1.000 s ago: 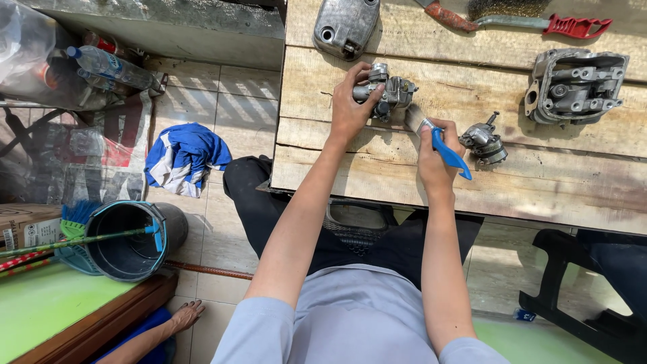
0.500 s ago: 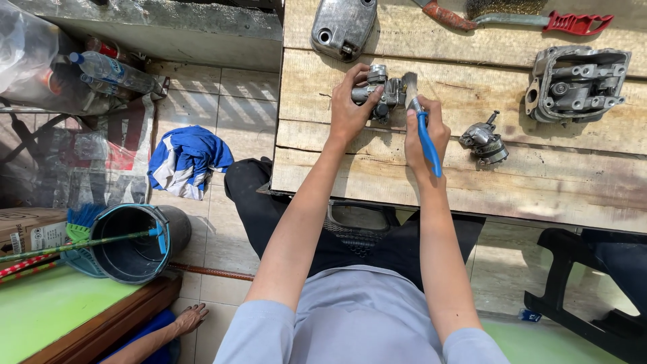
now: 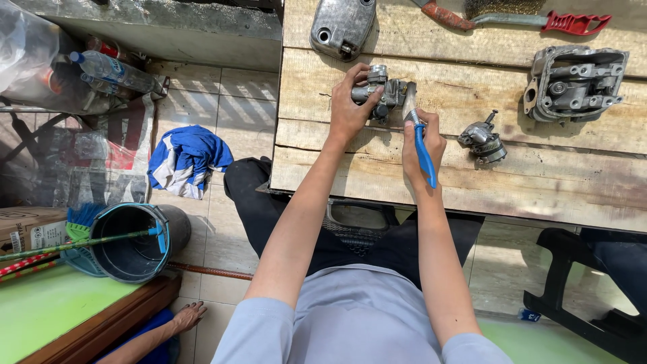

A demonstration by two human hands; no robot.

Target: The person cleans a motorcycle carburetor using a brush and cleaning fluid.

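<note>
**Where everything sits on and around the desk**

On the desk (image 3: 323, 168), near its left end, the left hand (image 3: 348, 111) grips a carburettor (image 3: 381, 91); the right hand (image 3: 421, 138) sits just to its right, holding a brush (image 3: 423, 152) against it. Behind them, at the far edge, lies a metal cover (image 3: 342, 25). A small metal part (image 3: 482, 138) rests right of the hands, with an engine housing (image 3: 573, 84) further right and behind it. A wire brush (image 3: 539, 19) lies along the far edge. On the floor left of the desk lies a cloth (image 3: 187, 158), a bucket (image 3: 135, 241) nearer the person, and bottles (image 3: 114, 67) at the wall.
</note>
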